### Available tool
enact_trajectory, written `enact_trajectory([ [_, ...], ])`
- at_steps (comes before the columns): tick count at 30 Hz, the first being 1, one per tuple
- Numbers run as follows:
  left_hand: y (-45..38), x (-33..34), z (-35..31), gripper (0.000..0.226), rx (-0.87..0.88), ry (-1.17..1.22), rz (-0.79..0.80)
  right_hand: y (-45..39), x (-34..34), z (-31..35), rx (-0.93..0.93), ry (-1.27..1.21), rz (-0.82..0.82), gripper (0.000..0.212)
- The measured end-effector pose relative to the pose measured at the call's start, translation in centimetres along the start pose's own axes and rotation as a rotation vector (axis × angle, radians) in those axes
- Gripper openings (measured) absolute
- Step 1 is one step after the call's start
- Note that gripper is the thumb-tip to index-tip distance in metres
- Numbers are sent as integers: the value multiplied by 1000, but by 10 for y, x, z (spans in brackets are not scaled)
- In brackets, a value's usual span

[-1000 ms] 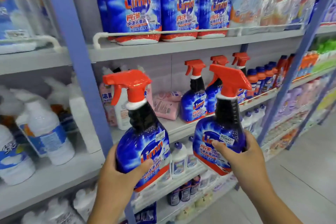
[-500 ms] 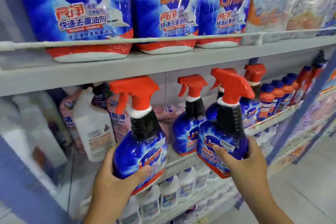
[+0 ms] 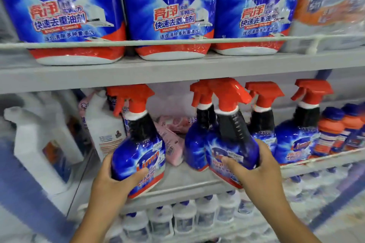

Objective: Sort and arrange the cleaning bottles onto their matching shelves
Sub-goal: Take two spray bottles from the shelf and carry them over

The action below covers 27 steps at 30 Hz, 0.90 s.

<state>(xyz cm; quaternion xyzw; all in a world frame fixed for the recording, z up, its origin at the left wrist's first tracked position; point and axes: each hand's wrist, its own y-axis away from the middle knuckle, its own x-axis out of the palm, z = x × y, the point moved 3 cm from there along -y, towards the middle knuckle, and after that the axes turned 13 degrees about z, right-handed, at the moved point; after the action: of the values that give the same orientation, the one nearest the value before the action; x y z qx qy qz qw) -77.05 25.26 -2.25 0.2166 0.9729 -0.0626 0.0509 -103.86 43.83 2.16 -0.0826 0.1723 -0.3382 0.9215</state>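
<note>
A: On the far left of the middle shelf (image 3: 177,181) we see white jugs (image 3: 37,144), then pink refill pouches (image 3: 169,140) lying flat at the back. Our left hand (image 3: 110,185) holds the left spray bottle (image 3: 138,156) low on its belly, thumb across the label and fingers (image 3: 104,165) curled round behind, so the red trigger head clears the shelf above.

B: And it hangs over the shelf's front edge, base not yet down. We judge it is headed for the gap in front of the pouches.

A: Our right hand (image 3: 254,173) grips the right spray bottle (image 3: 231,156) the same way, thumb on the front and fingers (image 3: 264,148) wrapped behind, tilted with its base out past the edge. It sits just beside a standing spray bottle (image 3: 195,144), whether touching we cannot tell.

B: That fits: the row of matching spray bottles (image 3: 292,136) runs on to the right, then orange-capped bottles (image 3: 331,130). Overhead stand the big Limn refill jugs (image 3: 173,12). Neither hand has any slack; both are closed firmly on their bottles.
</note>
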Motion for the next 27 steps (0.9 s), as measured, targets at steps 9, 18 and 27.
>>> enact_trajectory([
  [9,-13,-8,8,82,-6,25,-8,4,18,11,20,-89,112,54],
  [18,-22,-8,18,80,-15,32,77,-5,84,13,-6,-104,266,58],
  [27,-25,-22,20,96,-80,28,220,-18,84,-6,37,-133,24,49],
])
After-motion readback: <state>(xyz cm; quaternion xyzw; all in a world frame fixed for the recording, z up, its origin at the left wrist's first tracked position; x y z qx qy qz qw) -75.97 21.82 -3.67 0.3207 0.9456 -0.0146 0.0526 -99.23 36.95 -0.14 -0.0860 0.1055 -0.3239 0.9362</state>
